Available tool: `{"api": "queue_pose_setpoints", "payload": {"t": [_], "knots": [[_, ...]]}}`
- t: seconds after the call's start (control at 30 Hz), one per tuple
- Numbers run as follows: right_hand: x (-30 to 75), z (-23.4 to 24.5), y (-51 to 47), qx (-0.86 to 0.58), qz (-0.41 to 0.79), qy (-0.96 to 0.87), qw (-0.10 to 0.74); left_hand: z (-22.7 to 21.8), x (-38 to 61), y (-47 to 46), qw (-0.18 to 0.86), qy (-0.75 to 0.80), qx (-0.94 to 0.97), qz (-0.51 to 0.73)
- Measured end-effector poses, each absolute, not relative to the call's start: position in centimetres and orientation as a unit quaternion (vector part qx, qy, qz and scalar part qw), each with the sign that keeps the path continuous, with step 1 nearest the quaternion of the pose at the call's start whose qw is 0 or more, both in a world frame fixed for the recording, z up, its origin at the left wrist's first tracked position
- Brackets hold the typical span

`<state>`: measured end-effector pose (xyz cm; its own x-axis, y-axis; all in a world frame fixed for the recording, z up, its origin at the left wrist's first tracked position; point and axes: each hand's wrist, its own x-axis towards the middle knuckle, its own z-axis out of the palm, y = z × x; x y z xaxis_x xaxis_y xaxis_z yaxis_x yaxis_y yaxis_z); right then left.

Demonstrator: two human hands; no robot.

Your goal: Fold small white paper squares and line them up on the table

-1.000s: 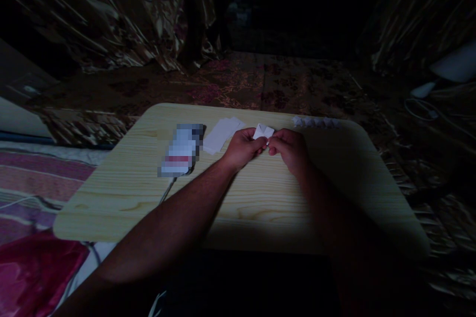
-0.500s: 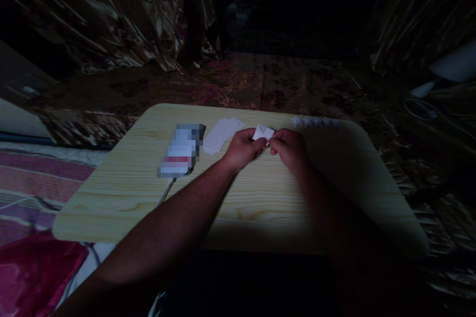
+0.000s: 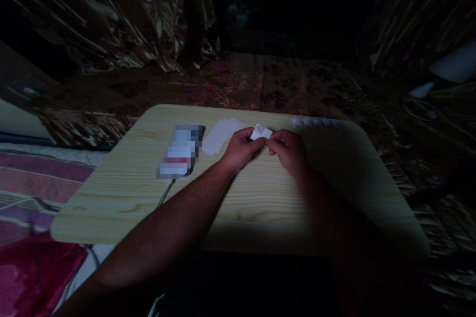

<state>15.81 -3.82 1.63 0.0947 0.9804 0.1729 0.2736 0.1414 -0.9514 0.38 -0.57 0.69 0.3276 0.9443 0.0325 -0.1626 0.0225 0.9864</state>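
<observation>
A small folded white paper (image 3: 261, 132) with visible crease lines is held above the far half of the wooden table. My left hand (image 3: 242, 150) grips its left and near side, the thumb lying on the front edge. At its right corner, my right hand (image 3: 288, 147) pinches the paper between thumb and fingers. The exact fold under the fingertips is hidden. Just left of my left hand, a stack of white paper sheets (image 3: 220, 136) lies on the table.
A blurred phone (image 3: 180, 151) with a white cable (image 3: 165, 193) lies left on the table (image 3: 107, 193). Several small folded paper pieces (image 3: 314, 123) stand in a row along the far right edge. Patterned cloth (image 3: 238, 81) lies beyond; striped bedding (image 3: 40, 183) is at left.
The folded paper has shifted slightly left in my hands, and its angle has changed a little. Both hands keep their grip on it.
</observation>
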Motion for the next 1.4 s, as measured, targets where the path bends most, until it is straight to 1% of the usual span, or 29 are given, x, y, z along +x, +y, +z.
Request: {"api": "queue_pose_setpoints", "payload": {"t": [0.43,0.7,1.03,1.2,1.4], "knots": [[15.5,0.9,-3.4,-0.535,0.384,-0.556,0.506,0.3,0.4,-0.2,0.612,0.382,0.518,0.459],[15.2,0.5,-3.2,-0.515,0.415,-0.534,0.527,0.4,0.4,-0.2,0.623,0.384,0.491,0.471],[15.2,0.6,-3.1,-0.522,0.422,-0.517,0.531,0.4,0.6,-0.1,0.628,0.389,0.471,0.482],[15.1,0.9,-3.2,-0.53,0.416,-0.523,0.522,0.5,0.5,-0.2,0.64,0.381,0.478,0.465],[14.8,0.7,-3.2,-0.529,0.406,-0.522,0.532,0.6,0.6,-0.2,0.64,0.378,0.487,0.458]]}}
